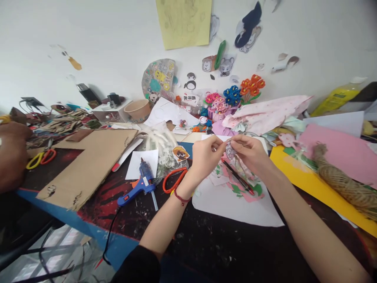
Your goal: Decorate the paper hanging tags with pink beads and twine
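Two hands meet over one white sheet (235, 212), both pinching one small grey cutout (229, 150): the left hand (208, 154) has its thumb and finger closed at the cutout's left edge, the right hand (250, 154) at its upper right. The cutout is held above the sheet, its long axis close to upright, hanging down from the fingertips; which way its printed figure faces is too small to tell. Under it lie pink and green scraps (251, 192), too many to count, and at least one dark pen (239, 177) slanting down to the right.

Left of the hands are one blue glue gun (141, 184), its nozzle pointing away from the person, and one orange-faced cutout (180, 153) on a clear bag (161, 143). Two scissors show: one orange-handled (174, 181) by the left wrist, one yellow-and-red (41, 159) beyond the cardboard (97, 157). One twine bundle (341, 179) lies right, on yellow paper (297, 179).
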Demonstrator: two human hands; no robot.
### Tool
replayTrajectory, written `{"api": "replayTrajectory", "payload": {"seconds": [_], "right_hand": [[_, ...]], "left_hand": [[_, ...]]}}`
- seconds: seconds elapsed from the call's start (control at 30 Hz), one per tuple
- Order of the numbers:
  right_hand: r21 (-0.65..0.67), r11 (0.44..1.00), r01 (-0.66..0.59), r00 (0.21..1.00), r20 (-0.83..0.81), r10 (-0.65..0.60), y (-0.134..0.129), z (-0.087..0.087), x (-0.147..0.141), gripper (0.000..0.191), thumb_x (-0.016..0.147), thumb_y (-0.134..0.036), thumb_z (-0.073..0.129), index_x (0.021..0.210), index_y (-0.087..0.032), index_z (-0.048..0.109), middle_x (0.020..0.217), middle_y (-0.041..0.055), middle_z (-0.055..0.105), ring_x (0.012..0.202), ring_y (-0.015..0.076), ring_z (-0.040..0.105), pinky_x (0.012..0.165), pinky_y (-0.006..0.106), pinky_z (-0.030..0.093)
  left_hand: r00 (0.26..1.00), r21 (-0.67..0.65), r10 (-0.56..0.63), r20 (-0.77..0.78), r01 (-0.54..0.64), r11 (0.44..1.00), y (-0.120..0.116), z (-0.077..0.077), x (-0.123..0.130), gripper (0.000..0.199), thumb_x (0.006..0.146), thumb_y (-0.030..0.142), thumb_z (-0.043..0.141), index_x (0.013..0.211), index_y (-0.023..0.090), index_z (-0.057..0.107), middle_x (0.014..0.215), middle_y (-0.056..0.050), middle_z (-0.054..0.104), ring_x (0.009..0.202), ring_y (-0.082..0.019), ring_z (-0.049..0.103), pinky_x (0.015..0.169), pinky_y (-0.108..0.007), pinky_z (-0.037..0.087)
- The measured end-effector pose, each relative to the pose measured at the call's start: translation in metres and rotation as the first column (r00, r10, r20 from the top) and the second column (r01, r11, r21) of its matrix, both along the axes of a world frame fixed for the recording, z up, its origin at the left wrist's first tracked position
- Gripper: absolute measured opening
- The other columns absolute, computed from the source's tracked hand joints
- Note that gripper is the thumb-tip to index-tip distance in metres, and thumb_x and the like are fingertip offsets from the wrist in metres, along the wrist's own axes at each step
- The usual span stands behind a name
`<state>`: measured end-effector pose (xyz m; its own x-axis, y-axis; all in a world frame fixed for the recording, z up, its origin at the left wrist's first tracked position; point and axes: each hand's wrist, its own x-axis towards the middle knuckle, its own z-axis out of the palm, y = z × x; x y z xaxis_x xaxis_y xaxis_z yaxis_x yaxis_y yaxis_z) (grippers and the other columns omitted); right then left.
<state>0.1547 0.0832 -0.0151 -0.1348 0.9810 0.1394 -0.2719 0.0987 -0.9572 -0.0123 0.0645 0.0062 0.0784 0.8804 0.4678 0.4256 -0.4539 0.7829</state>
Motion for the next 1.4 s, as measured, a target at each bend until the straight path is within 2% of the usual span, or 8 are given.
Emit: {"api": "replayTrajectory", "payload": {"seconds": [0.8,1.4], "right_hand": [[-0.035,0.999,0.007,0.998,0.064,-0.005,0.0017,-0.004,0.0047,0.027,0.065,-0.036,0.088,0.084,-0.023,0.075,0.073,-0.0023,0.064,0.064,0.0084,0.053,0.057,0.021,0.041],[-0.064,0.998,-0.01,0.999,0.04,0.013,0.0017,-0.0017,0.0044,0.031,0.062,-0.038,0.089,0.083,-0.022,0.073,0.067,-0.0014,0.064,0.058,0.0102,0.055,0.052,0.024,0.043]], "left_hand": [[0.999,-0.068,-0.044,0.023,0.046,0.997,0.0002,0.001,0.0006,0.024,0.087,0.028,0.063,0.065,0.018,0.061,0.057,0.001,0.066,0.057,-0.012,0.061,0.058,-0.022,0.043],[0.996,-0.1,-0.076,0.036,0.079,0.992,-0.0007,0.0022,0.0015,0.024,0.085,0.023,0.064,0.061,0.018,0.059,0.053,0.002,0.064,0.057,-0.012,0.063,0.059,-0.022,0.043]]}}
